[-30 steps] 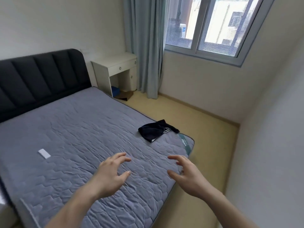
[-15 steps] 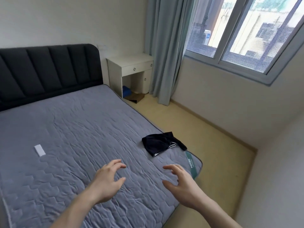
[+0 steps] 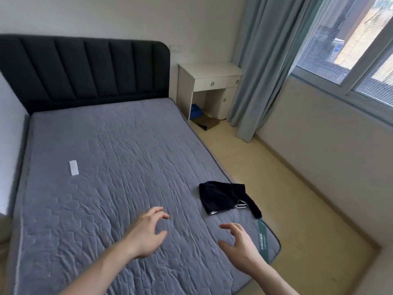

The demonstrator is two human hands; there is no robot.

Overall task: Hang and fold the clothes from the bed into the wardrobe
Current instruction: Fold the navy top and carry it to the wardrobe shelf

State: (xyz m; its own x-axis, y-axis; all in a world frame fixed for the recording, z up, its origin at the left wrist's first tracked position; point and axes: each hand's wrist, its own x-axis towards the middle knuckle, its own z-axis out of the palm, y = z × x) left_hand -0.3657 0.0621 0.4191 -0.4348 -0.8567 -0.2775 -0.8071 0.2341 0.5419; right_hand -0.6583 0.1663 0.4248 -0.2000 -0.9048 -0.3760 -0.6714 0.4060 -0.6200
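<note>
A crumpled black garment (image 3: 223,199) with white stripes lies near the right foot corner of the grey quilted bed (image 3: 110,167). My left hand (image 3: 146,233) hovers over the mattress, left of and nearer than the garment, its fingers loosely curled and holding nothing. My right hand (image 3: 240,241) is stretched out just short of the garment, fingers spread and empty. Neither hand touches the cloth. No wardrobe is in view.
A dark padded headboard (image 3: 85,69) stands at the far end. A small white label (image 3: 73,168) lies on the mattress. A white bedside table (image 3: 209,86) and grey curtain (image 3: 261,67) stand by the window. Yellow floor (image 3: 276,188) runs along the bed's right side.
The view has swung left and closer to the bed. Both hands have stayed outstretched and empty, now nearer to the black garment.
</note>
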